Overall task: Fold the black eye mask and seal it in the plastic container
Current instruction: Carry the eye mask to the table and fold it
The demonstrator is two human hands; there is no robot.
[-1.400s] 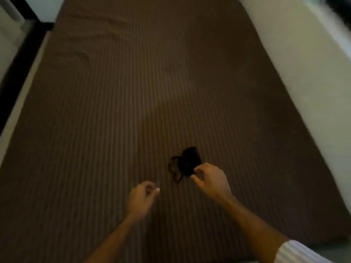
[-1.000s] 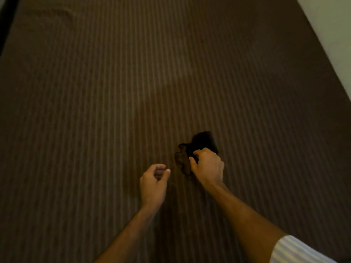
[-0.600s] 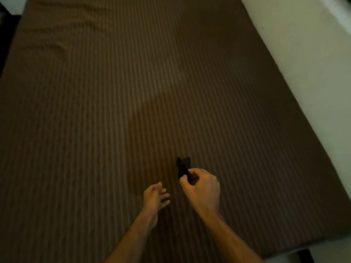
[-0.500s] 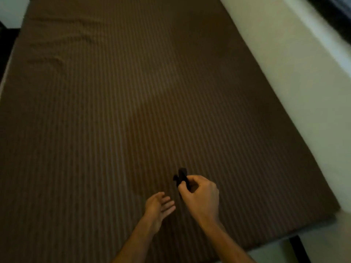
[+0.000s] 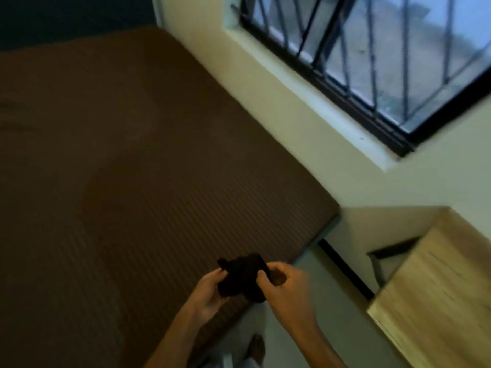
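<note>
Brown striped bed (image 5: 132, 181) fills the left side, nothing lying on it that I can see. Left hand (image 5: 210, 290) has fingers closed on the left edge of the black eye mask (image 5: 240, 277), thumb tip on top. Mask is bunched between both hands, held in the air over the bed's near corner, touching neither bed nor floor. Right hand (image 5: 287, 285) pinches the mask's right edge, fingers curled shut on it. Frame is blurred, so I can't tell whether the fold is finished or where the strap sits. Right of the hands: pale floor (image 5: 332, 328), then a light wooden cabinet (image 5: 430, 293) against the wall, barred window (image 5: 385, 54) above. No plastic container in view anywhere. Risks, as I judge them: fabric is soft and springy, so loosening either pinch probably lets the fold pop open; a loose strap could dangle and catch in the container rim, which would stop the lid seating; mask hangs right at the bed edge, so a slip likely drops it on the floor rather than the bed; light is dim and black on dark brown is hard to read, easy to misjudge the fold line; container must be found and opened while both hands are busy, so going to a one-hand hold is the likely point where the fold gets lost
</note>
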